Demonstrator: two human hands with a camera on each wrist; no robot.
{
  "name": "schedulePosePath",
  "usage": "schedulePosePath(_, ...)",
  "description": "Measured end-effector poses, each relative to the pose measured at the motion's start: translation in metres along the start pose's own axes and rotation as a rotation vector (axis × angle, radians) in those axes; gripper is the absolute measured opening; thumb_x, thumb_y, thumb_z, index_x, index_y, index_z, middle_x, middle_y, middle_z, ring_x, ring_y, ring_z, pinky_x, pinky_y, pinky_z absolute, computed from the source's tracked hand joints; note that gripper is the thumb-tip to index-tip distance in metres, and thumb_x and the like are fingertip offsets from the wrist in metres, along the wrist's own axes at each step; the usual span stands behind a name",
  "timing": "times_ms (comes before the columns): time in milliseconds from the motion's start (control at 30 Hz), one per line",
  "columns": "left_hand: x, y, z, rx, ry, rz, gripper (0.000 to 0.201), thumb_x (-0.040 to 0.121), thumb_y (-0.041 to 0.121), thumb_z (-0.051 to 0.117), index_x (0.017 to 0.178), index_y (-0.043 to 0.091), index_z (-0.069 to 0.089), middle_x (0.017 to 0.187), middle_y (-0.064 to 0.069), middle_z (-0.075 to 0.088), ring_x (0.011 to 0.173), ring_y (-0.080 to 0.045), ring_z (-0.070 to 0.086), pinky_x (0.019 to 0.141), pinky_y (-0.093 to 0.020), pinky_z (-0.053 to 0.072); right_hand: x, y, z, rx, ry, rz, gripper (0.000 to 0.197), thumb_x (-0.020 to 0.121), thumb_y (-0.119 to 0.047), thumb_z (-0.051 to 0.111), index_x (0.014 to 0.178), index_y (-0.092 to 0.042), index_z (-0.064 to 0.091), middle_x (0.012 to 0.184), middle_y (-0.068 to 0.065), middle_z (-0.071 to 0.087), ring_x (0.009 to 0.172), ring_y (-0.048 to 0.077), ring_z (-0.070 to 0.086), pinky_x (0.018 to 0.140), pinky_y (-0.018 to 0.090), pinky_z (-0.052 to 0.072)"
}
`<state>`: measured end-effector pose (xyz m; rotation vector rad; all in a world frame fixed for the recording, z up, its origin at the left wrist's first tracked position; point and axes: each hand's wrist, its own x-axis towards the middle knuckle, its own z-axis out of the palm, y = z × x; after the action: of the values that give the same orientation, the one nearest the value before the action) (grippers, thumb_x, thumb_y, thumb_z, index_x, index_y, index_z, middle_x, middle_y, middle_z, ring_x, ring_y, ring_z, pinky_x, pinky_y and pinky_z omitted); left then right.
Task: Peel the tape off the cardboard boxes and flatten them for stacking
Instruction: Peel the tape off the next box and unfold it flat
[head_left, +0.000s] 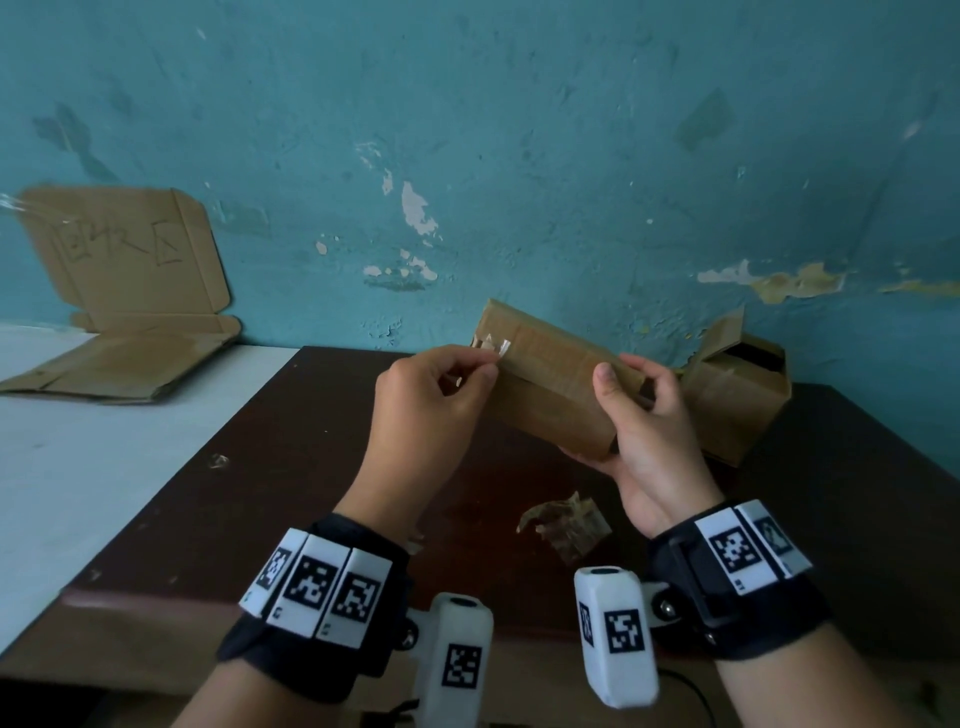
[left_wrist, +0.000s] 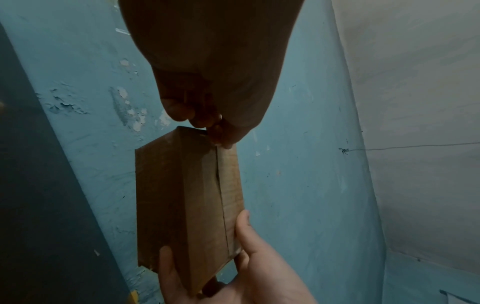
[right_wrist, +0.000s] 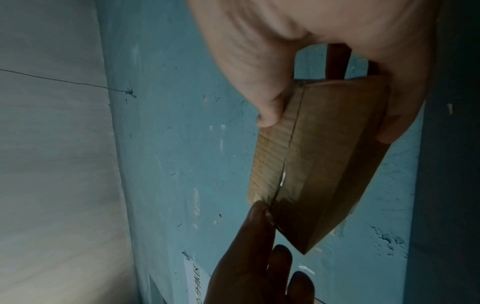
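Observation:
A small brown cardboard box (head_left: 550, 384) is held in the air above the dark table (head_left: 322, 467). My right hand (head_left: 636, 415) grips its right end, thumb on top and fingers underneath. My left hand (head_left: 441, 395) pinches a curl of clear tape (head_left: 493, 347) at the box's upper left corner. The left wrist view shows the box (left_wrist: 182, 201) lengthwise, my left fingertips (left_wrist: 221, 135) at its far corner and my right hand (left_wrist: 246, 267) at the near end. In the right wrist view the box (right_wrist: 324, 160) has shiny tape (right_wrist: 281, 181) along its seam.
A second box (head_left: 737, 395) with raised flaps stands at the back right by the blue wall. Crumpled peeled tape (head_left: 563, 522) lies on the table in front of me. A flattened box (head_left: 130, 322) leans against the wall on the white surface (head_left: 78, 467) at the left.

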<state>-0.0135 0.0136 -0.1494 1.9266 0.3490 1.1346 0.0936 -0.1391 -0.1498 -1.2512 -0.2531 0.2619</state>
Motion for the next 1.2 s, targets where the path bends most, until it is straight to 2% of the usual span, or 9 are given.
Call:
schedulePosePath(233,-0.001,0.001,0.0,-0.045,0.02,-0.03,0.004,0.089,0.024,0.078,0.091,0.026,0.076,0.073,0.013,0.068,0.068,0.0,0.062,0.067,-0.019,0.055,-0.001,0.0,0.003,0.004,-0.024,0.018,0.034,0.097,-0.028,0.067,0.127,-0.027,0.052,0.115,-0.009,0.06,0.104,0.02,0.064,0.079,0.058,0.061)
schedulePosePath(400,-0.002,-0.002,0.004,0.022,0.057,-0.015,0.002,0.091,0.023,0.077,0.09,0.023,0.075,0.074,0.012,0.069,0.067,0.002,0.062,0.064,-0.015,0.053,0.0,0.006,0.003,-0.003,-0.014,0.008,0.03,0.095,-0.029,0.069,0.122,-0.029,0.053,0.117,-0.007,0.059,0.109,0.024,0.063,0.079,0.062,0.06)
schedulePosePath(567,-0.007,0.0,0.012,0.067,0.11,0.023,0.002,0.091,0.022,0.076,0.09,0.023,0.075,0.075,0.016,0.068,0.069,0.004,0.062,0.063,-0.008,0.048,0.001,0.013,0.002,-0.005,-0.011,0.025,0.022,0.094,-0.034,0.07,0.108,-0.041,0.055,0.125,-0.006,0.056,0.118,0.027,0.06,0.08,0.062,0.06)
schedulePosePath(733,-0.007,0.0,0.012,0.089,0.106,0.038,0.004,0.092,0.022,0.074,0.089,0.023,0.075,0.075,0.017,0.067,0.07,0.007,0.061,0.064,-0.008,0.047,0.003,0.019,0.001,-0.009,-0.019,-0.001,0.023,0.094,-0.034,0.07,0.109,-0.04,0.054,0.123,-0.006,0.057,0.116,0.027,0.061,0.081,0.062,0.06)
schedulePosePath(800,-0.012,0.001,0.016,0.144,0.035,0.081,0.005,0.092,0.022,0.074,0.088,0.024,0.076,0.074,0.018,0.067,0.069,0.006,0.062,0.063,-0.008,0.046,0.001,0.022,0.005,-0.032,-0.013,-0.045,0.029,0.089,-0.041,0.075,0.109,-0.042,0.055,0.121,-0.005,0.06,0.115,0.026,0.063,0.086,0.061,0.058)
schedulePosePath(933,-0.022,-0.001,0.028,0.249,-0.048,0.132,0.003,0.089,0.024,0.074,0.089,0.025,0.077,0.078,0.012,0.071,0.07,-0.006,0.065,0.066,-0.028,0.055,0.003,0.028,0.012,-0.094,0.001,-0.134,0.043,0.062,-0.064,0.078,0.099,-0.057,0.057,0.125,-0.004,0.062,0.116,0.023,0.065,0.096,0.057,0.055)
schedulePosePath(1000,-0.021,-0.002,0.028,0.209,-0.049,0.114,0.002,0.089,0.024,0.075,0.089,0.026,0.077,0.078,0.014,0.07,0.071,-0.002,0.063,0.067,-0.023,0.052,0.005,0.028,0.012,-0.074,-0.003,-0.14,0.044,0.06,-0.065,0.078,0.098,-0.058,0.057,0.127,-0.004,0.062,0.118,0.024,0.064,0.097,0.058,0.054)
schedulePosePath(1100,-0.019,-0.002,0.027,0.151,-0.058,0.113,0.006,0.089,0.022,0.075,0.086,0.027,0.074,0.076,0.016,0.068,0.071,0.002,0.061,0.065,-0.015,0.046,0.007,0.027,0.011,-0.031,-0.005,-0.111,0.042,0.066,-0.058,0.081,0.101,-0.053,0.058,0.124,-0.003,0.065,0.116,0.024,0.066,0.096,0.059,0.054)
schedulePosePath(1200,-0.02,0.0,0.027,0.067,-0.041,0.101,0.006,0.089,0.02,0.074,0.087,0.024,0.071,0.076,0.013,0.066,0.072,-0.004,0.063,0.066,-0.021,0.05,0.013,0.029,0.004,0.01,0.012,-0.076,0.034,0.086,-0.038,0.079,0.11,-0.041,0.056,0.119,-0.001,0.066,0.113,0.025,0.067,0.095,0.061,0.055)
